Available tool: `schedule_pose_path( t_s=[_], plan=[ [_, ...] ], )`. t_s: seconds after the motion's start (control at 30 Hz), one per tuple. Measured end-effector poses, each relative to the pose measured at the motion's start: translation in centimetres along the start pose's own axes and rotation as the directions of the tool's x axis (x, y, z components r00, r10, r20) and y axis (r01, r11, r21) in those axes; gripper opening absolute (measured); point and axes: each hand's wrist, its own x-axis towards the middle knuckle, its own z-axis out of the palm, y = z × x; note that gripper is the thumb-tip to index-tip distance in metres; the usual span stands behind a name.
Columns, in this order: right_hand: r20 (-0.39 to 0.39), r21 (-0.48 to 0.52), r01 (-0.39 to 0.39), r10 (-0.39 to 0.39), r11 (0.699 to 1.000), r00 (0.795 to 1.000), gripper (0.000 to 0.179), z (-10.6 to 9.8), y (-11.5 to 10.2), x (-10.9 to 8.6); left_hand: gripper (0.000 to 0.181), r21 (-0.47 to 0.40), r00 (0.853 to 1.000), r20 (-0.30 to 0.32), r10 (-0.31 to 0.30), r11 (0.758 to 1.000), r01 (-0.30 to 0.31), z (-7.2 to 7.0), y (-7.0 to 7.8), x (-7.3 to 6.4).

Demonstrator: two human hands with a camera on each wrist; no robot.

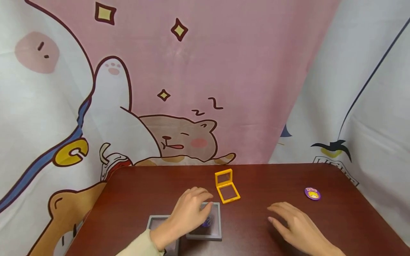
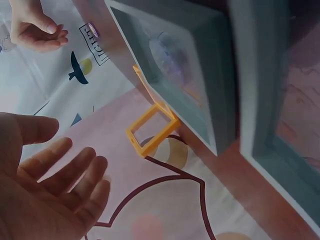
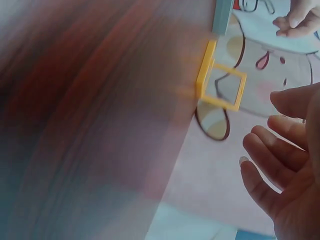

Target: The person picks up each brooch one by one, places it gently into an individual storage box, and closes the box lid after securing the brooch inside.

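My left hand [image 1: 189, 213] hovers over a grey display frame [image 1: 220, 222], its fingers loosely bent and holding nothing. Inside that frame a purple item [image 1: 206, 222] shows, partly covered by the hand. A second grey frame [image 1: 160, 216] lies to the left, mostly hidden beneath the left forearm. Just beyond the hands, a small yellow frame [image 1: 225, 184] stands unfolded on the table, its lid tilted up. My right hand [image 1: 298, 229] is held above the table's right side with relaxed fingers and nothing in them. The right wrist view shows those fingers [image 3: 270, 155] spread apart.
A round purple badge [image 1: 312, 193] with a yellow figure lies on the right of the dark red-brown table [image 1: 256, 181]. Behind the table hangs a pink and white cartoon cloth [image 1: 256, 89], close to the far edge.
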Motion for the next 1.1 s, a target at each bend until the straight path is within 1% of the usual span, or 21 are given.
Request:
schedule_pose_path(
  t_s=[0.03,0.17,0.23,0.33,0.43,0.53,0.6,0.7,0.77,0.8,0.87,0.9,1.0,1.1],
  plan=[
    [-0.004,-0.010,-0.012,0.012,1.000,1.000,0.033,-0.3,0.5,-0.2,0.014,-0.004,1.000,0.008,-0.016,1.000,0.017,0.1,0.0,0.3],
    [-0.046,-0.042,-0.020,0.018,0.999,0.999,0.037,-1.1,2.4,-0.9,0.016,-0.015,0.996,0.045,-0.083,0.996,0.084,0.8,0.0,1.4],
    [-0.056,-0.051,-0.033,0.031,0.998,0.998,0.038,-1.4,3.4,-1.2,0.018,-0.016,0.990,0.071,-0.123,0.992,0.124,1.3,-0.1,1.9],
    [-0.071,-0.068,-0.051,0.046,0.996,0.996,0.040,-1.7,4.7,-1.4,0.021,0.017,0.980,0.106,-0.169,0.986,0.168,2.0,-0.3,2.6],
    [-0.097,-0.074,-0.056,0.048,0.996,0.994,0.042,-1.9,5.9,-1.5,0.027,0.091,0.973,0.138,-0.186,0.980,0.175,2.7,-0.5,3.1],
    [-0.111,-0.054,-0.049,0.043,0.997,0.993,0.045,-2.0,7.1,-1.6,0.029,0.190,0.970,0.163,-0.178,0.971,0.146,3.1,-0.5,3.4],
    [-0.109,-0.049,-0.053,0.048,0.997,0.993,0.045,-2.1,7.8,-1.6,0.029,0.236,0.969,0.175,-0.172,0.963,0.128,3.5,-0.5,3.6],
    [-0.087,-0.055,-0.084,0.079,0.995,0.993,0.044,-2.3,8.9,-1.5,0.028,0.253,0.970,0.172,-0.169,0.960,0.123,3.9,-0.7,4.1],
    [-0.070,-0.072,-0.109,0.104,0.991,0.992,0.043,-2.4,9.5,-1.4,0.035,0.215,0.965,0.177,-0.192,0.965,0.153,4.3,-1.0,4.6],
    [-0.062,-0.080,-0.116,0.111,0.990,0.992,0.042,-2.4,9.9,-1.4,0.040,0.191,0.960,0.183,-0.210,0.966,0.175,4.4,-1.2,4.8],
    [-0.047,-0.083,-0.131,0.128,0.988,0.991,0.042,-2.3,10.4,-1.3,0.049,0.140,0.945,0.203,-0.257,0.963,0.232,4.7,-1.6,5.3],
    [-0.045,-0.088,-0.134,0.131,0.987,0.990,0.042,-2.3,10.7,-1.3,0.051,0.118,0.933,0.216,-0.287,0.956,0.267,4.9,-1.8,5.5],
    [-0.030,-0.090,-0.147,0.145,0.985,0.989,0.042,-2.3,11.4,-1.3,0.048,0.078,0.888,0.264,-0.375,0.927,0.368,5.4,-2.1,6.1],
    [-0.023,-0.087,-0.169,0.168,0.982,0.986,0.046,-2.2,12.2,-1.4,0.040,0.060,0.852,0.295,-0.433,0.898,0.435,5.9,-2.4,6.5]
  ],
)
